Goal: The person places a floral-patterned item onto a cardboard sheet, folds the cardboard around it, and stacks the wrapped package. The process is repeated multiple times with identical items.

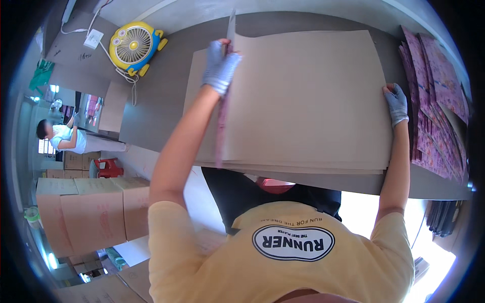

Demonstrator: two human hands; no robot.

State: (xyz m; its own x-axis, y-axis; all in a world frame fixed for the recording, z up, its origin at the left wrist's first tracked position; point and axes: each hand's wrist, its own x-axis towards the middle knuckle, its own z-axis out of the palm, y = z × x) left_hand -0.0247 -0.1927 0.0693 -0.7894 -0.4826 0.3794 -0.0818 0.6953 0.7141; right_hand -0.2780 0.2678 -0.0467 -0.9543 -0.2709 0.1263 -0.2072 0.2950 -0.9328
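A thick stack of large tan cardboard sheets (pixel 303 101) lies on a grey table (pixel 156 101). My left hand (pixel 220 65), in a grey-blue knitted glove, grips the upper left part of a sheet that stands on edge, its pink printed side showing as a thin strip (pixel 220 131). My right hand (pixel 395 103), gloved the same way, rests on the right edge of the stack, fingers curled over it.
Several pink and purple patterned sheets (pixel 434 101) are fanned out at the table's right end. A yellow and blue toy-shaped fan (pixel 134 46) with a white cord stands at the far left. Cardboard boxes (pixel 91 212) and another person (pixel 63 136) are on the left.
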